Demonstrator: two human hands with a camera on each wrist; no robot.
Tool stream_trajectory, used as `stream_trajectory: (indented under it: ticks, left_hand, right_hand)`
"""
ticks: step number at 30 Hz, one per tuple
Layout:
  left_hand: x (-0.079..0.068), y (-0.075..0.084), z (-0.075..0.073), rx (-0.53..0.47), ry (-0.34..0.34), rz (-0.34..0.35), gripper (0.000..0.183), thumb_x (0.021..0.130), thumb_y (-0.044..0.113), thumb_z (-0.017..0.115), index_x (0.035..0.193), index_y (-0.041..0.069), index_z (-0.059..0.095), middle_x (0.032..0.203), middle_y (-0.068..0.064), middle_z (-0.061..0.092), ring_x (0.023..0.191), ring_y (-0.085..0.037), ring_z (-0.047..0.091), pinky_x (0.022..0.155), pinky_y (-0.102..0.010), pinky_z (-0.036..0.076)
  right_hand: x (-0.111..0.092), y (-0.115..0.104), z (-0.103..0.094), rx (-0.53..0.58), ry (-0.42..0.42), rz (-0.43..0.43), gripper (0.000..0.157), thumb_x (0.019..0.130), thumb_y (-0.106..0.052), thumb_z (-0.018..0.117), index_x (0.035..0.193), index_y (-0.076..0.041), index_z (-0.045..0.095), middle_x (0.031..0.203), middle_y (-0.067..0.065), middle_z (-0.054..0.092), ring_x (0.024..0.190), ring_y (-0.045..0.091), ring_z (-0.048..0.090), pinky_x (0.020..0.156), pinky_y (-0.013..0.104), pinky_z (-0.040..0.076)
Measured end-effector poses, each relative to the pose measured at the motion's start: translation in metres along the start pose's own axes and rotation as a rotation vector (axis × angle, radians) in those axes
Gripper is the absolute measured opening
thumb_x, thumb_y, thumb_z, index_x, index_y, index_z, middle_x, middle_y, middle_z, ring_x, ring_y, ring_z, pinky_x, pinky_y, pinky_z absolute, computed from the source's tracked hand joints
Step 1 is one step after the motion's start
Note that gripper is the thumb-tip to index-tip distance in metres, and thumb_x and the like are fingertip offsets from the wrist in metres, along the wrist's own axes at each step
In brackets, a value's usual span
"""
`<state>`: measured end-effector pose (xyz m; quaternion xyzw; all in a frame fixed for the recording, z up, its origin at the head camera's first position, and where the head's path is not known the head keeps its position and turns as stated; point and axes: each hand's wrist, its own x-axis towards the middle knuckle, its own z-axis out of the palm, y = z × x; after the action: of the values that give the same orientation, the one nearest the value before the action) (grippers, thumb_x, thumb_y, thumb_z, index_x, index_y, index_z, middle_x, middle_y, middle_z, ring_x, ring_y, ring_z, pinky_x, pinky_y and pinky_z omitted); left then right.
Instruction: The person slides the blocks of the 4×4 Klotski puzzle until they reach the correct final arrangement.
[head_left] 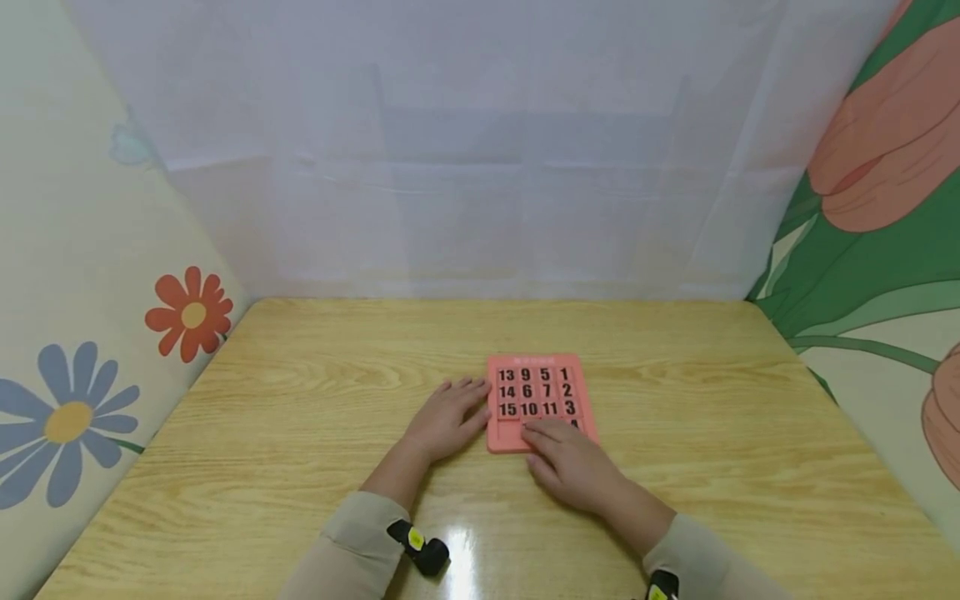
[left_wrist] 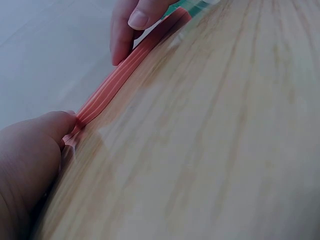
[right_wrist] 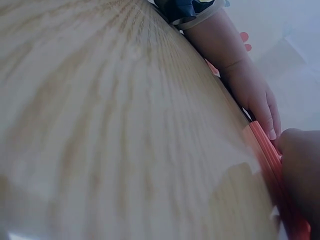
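A pink sliding number puzzle with black numerals lies flat on the table. Its upper three rows read 13 9 5 1, 14 6 7 2 and 15 10 11 3. The bottom row has a bare slot at its left, and part of a 4 shows at its right. My left hand rests on the table with thumb and fingertips against the puzzle's left edge. Over the bottom row lies my right hand, its fingertips on the tiles, hiding the middle ones. Seen side-on in the left wrist view, the puzzle's edge runs between both hands.
The wood-grained table extends around the puzzle on all sides. A white cloth hangs behind it, and flower-printed panels stand at the left and right. Black straps with small cameras sit on both sleeves.
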<state>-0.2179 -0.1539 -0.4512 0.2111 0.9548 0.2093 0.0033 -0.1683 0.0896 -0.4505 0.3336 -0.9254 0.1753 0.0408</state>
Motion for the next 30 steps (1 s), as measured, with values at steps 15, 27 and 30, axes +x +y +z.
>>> stream_trajectory:
  ticks: [15, 27, 30]
  left_hand:
    - [0.002, 0.000, 0.002, -0.003, -0.002, -0.003, 0.053, 0.102, 0.038, 0.047, 0.148, 0.011, 0.044, 0.154, -0.007, 0.044, 0.147, -0.030, 0.033, 0.125, -0.049, 0.017]
    - [0.002, -0.003, 0.005, -0.001, 0.012, 0.011, 0.052, 0.101, 0.038, 0.048, 0.146, 0.011, 0.047, 0.152, -0.007, 0.047, 0.146, -0.030, 0.035, 0.125, -0.049, 0.019]
    - [0.003, -0.003, 0.004, 0.002, 0.006, 0.002, 0.052, 0.102, 0.038, 0.048, 0.146, 0.011, 0.046, 0.152, -0.006, 0.046, 0.146, -0.029, 0.035, 0.125, -0.048, 0.018]
  right_hand:
    - [0.006, 0.000, 0.002, 0.009, 0.020, 0.019, 0.044, 0.099, -0.031, 0.052, 0.137, -0.010, 0.057, 0.144, 0.007, 0.055, 0.135, 0.027, 0.049, 0.117, 0.045, 0.037]
    - [0.039, -0.006, 0.006, 0.032, -0.013, 0.052, 0.045, 0.102, -0.032, 0.045, 0.140, -0.009, 0.054, 0.147, 0.009, 0.052, 0.138, 0.029, 0.047, 0.118, 0.045, 0.036]
    - [0.044, -0.005, 0.006, 0.027, -0.030, 0.059, 0.044, 0.103, -0.031, 0.043, 0.139, -0.008, 0.055, 0.146, 0.009, 0.053, 0.137, 0.030, 0.047, 0.117, 0.045, 0.037]
